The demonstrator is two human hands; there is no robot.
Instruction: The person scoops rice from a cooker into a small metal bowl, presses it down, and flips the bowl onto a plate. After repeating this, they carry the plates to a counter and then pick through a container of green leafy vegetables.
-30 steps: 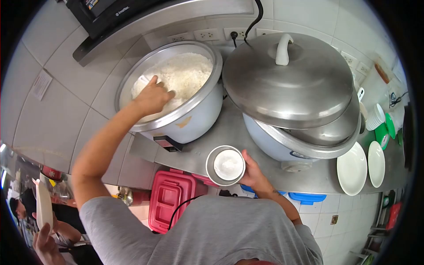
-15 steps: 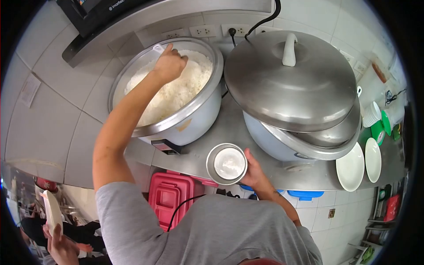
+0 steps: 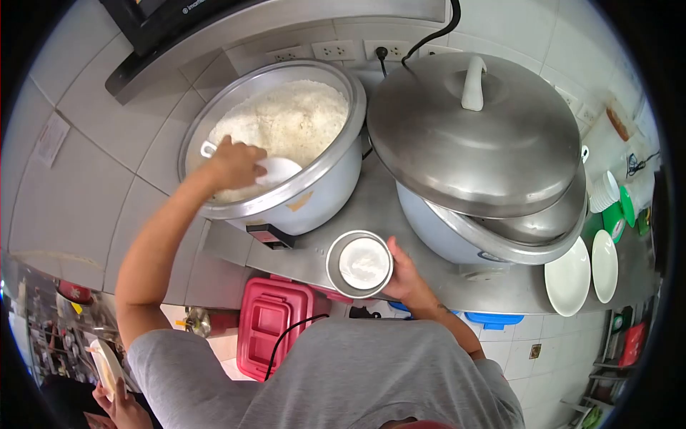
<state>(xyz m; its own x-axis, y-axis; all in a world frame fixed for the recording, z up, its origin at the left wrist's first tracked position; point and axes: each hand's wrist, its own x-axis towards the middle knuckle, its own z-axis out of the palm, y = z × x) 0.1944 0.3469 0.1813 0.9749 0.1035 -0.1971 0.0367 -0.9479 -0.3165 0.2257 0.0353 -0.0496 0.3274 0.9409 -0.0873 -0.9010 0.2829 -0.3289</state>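
Note:
My left hand (image 3: 234, 166) is closed around a white rice paddle (image 3: 280, 171), its handle end showing to the left of my fingers. It is inside the large rice cooker (image 3: 332, 182), low over the cooked rice (image 3: 304, 114) at the near side. A hollow shows in the rice surface. My right hand (image 3: 404, 270) grips a round metal cup (image 3: 334, 268) by its right side, in front of the counter edge. The cup's mouth faces up and its bottom looks pale white.
A second rice cooker (image 3: 436, 229) stands to the right under a tilted metal lid (image 3: 529, 150). White oval plates (image 3: 568, 279) lie at the counter's right, near stacked cups (image 3: 604, 189). Below is a red lidded bin (image 3: 250, 339). Another person's hand (image 3: 123, 407) holds a plate at lower left.
My left hand has moved with the paddle from the far side of the rice to the near left side. The cup in my right hand has shifted slightly left.

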